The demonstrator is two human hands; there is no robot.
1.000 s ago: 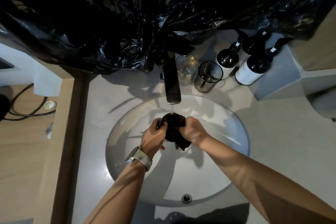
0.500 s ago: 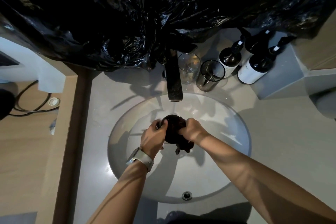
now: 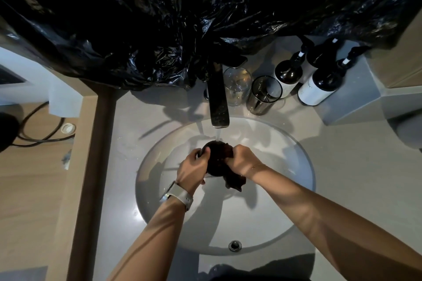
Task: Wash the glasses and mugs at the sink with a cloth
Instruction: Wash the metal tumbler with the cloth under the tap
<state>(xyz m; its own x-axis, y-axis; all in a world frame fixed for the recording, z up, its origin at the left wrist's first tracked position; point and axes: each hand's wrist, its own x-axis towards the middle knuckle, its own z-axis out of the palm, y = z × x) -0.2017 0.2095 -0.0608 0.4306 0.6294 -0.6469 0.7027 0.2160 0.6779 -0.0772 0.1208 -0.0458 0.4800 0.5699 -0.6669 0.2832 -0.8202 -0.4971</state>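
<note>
Little changed over the last second: both hands hold the same spot over the middle of the sink, so scrubbing goes on, unfinished. Left grip curled round a dark mug, right grip bunched on the dark cloth, pressed against it under the tap stream. Farther back, near the worktop's rear edge, two glasses waiting beside the tap.

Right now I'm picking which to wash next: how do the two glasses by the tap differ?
The clear glass is colourless; the smoked glass is dark-tinted. The clear glass stands right beside the tap; the smoked glass stands farther right, nearer the bottles. Both stand upright on the counter, mouths up, untouched.
</note>
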